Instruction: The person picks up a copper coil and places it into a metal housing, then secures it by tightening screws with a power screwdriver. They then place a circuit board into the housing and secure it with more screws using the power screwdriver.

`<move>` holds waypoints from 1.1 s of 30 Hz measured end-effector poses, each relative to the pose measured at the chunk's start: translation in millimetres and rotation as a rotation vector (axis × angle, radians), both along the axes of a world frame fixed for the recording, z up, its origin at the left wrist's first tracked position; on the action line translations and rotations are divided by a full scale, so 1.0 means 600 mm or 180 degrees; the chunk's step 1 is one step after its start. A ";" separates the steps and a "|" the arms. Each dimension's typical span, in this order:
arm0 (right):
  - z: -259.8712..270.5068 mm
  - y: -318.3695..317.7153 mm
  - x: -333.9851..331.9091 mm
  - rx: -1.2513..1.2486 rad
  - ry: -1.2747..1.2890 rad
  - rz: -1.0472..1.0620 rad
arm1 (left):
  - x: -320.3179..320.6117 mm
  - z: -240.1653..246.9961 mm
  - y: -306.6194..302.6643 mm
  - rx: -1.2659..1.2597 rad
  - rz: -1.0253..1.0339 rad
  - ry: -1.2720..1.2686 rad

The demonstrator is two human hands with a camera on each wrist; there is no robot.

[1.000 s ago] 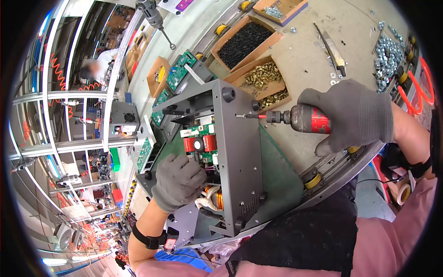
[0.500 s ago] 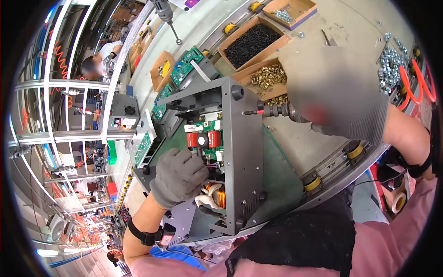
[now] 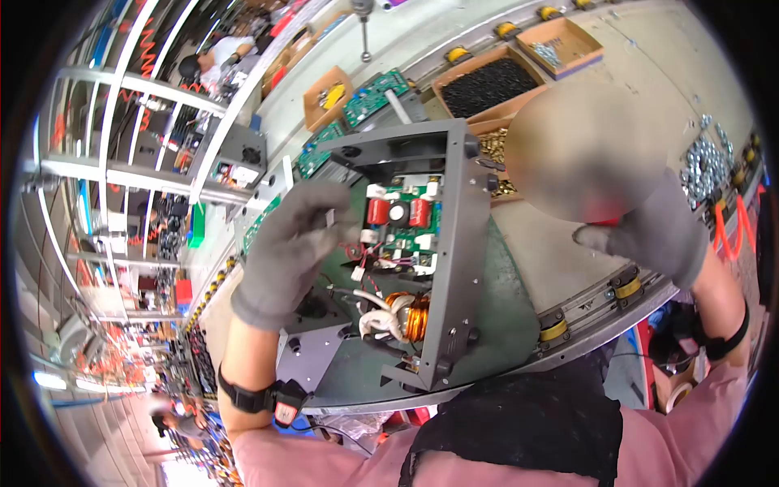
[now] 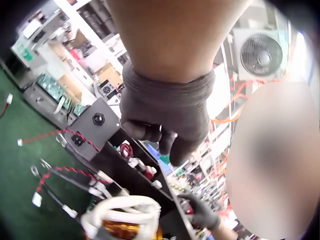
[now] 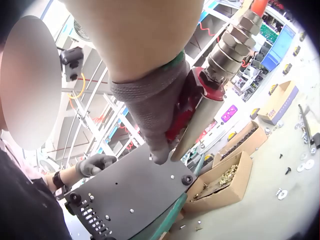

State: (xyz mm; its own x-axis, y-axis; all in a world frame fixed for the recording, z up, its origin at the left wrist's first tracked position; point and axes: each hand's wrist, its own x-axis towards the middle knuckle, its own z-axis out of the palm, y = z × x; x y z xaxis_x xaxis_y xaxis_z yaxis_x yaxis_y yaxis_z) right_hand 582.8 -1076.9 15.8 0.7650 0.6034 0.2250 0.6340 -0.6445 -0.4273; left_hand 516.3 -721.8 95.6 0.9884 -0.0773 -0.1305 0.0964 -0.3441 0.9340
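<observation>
A grey metal case [image 3: 461, 284] stands on the green mat, exposing a circuit board with red parts [image 3: 419, 213] and an orange coil [image 3: 416, 318]. My gloved left hand [image 3: 284, 252] hovers left of its open side, fingers bent; in the left wrist view the left hand [image 4: 167, 110] shows nothing held. My gloved right hand [image 3: 665, 235] grips a red air driver [image 5: 192, 107], right of the case. Blur hides much of that hand in the head view. The right wrist view shows the case's grey panel [image 5: 135, 182] beyond my fingers.
Boxes of black screws [image 3: 491, 86] and brass parts [image 5: 225, 182] stand behind and right of the case. Loose metal parts [image 3: 706, 169] lie at the far right. Circuit boards [image 3: 375, 99] lie behind the case, with a hanging driver [image 3: 365, 32] above. Yellow rollers [image 3: 553, 327] line the near edge.
My left hand has lifted off the case's inner parts and moved up and left. The driver's tip no longer shows against the panel. The head view has shifted, moving the case rightward.
</observation>
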 end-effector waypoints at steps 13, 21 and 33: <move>0.049 0.065 -0.071 0.0378 0.0505 0.0317 | -0.007 -0.018 -0.070 -0.0488 -0.0126 0.0222; 0.050 0.067 -0.070 0.0125 0.0476 0.0334 | -0.016 -0.023 -0.085 0.1028 -0.0487 -0.0979; 0.033 0.034 -0.063 0.0711 0.1243 0.0368 | 0.022 -0.023 -0.079 0.3164 -0.1166 -0.3092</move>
State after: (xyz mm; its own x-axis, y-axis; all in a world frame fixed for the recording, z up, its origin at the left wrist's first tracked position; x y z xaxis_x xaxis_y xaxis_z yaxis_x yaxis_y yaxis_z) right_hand 544.7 -1056.5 35.9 0.7489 0.6592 0.0675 0.4603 -0.4442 -0.7687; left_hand 529.7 -769.4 81.5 0.6605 -0.6210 0.4220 -0.6630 -0.7462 -0.0604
